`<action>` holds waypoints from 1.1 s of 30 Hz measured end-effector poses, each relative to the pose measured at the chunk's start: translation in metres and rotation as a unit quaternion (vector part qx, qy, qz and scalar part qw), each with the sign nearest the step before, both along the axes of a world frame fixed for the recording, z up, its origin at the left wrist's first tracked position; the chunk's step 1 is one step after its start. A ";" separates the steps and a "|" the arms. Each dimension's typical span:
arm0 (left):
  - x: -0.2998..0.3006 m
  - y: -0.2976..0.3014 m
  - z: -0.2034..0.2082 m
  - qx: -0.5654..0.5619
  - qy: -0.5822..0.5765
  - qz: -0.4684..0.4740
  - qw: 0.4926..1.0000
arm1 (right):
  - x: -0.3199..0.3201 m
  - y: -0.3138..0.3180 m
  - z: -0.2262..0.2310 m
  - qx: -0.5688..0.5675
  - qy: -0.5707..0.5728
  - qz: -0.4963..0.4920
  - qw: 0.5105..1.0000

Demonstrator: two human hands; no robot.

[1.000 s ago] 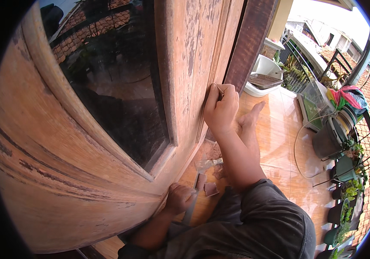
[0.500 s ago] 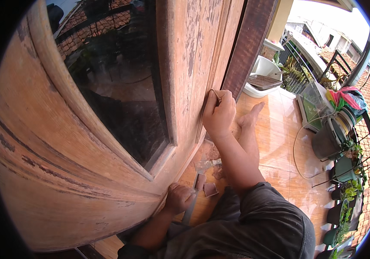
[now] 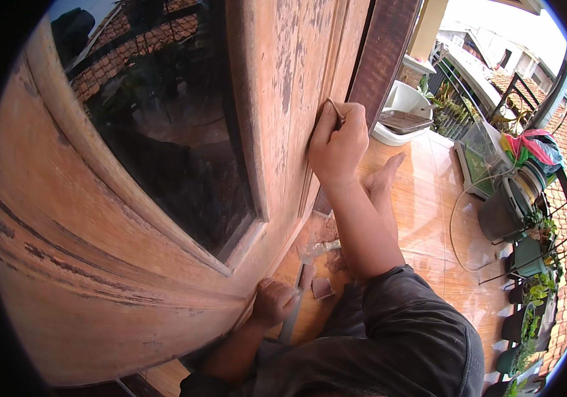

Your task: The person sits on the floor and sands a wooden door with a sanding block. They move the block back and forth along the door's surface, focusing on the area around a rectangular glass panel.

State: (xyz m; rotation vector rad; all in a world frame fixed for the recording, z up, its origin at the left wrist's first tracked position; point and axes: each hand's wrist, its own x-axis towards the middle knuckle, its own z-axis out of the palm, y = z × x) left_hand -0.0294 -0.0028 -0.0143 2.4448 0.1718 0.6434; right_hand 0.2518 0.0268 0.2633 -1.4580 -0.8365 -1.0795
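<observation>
While its fingers (image 3: 326, 126) pinch a small folded piece of sandpaper (image 3: 336, 114), the right hand (image 3: 338, 147) presses it flat against the worn wooden door (image 3: 283, 73), just right of the dark glass pane (image 3: 164, 139). Lower down, the left hand (image 3: 273, 303) rests half-curled at the door's bottom edge, holding nothing, beside a metal scraper (image 3: 296, 298) lying on the tiled floor (image 3: 429, 218).

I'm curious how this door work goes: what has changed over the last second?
The right hand, pressing a small folded piece against the wooden door, has slid slightly up the panel. The left hand stays low against the door's bottom edge; the scraps on the tiled floor lie unchanged.
</observation>
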 end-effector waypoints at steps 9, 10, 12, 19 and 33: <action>0.001 0.000 0.005 0.008 0.003 -0.002 1.000 | -0.025 -0.051 -0.225 -0.315 0.164 0.041 0.934; 0.001 0.000 0.006 0.004 0.002 -0.002 1.000 | -0.027 -0.057 -0.231 -0.296 0.148 0.045 0.942; 0.001 0.000 0.006 0.013 0.003 -0.001 1.000 | -0.028 -0.062 -0.228 -0.286 0.179 0.045 0.940; -0.001 0.000 -0.002 -0.022 0.029 -0.003 0.999 | -0.003 -0.036 -0.123 -0.063 0.029 0.067 0.995; 0.002 0.001 0.000 0.004 0.023 0.003 1.000 | -0.016 -0.044 -0.186 -0.182 0.103 0.088 0.974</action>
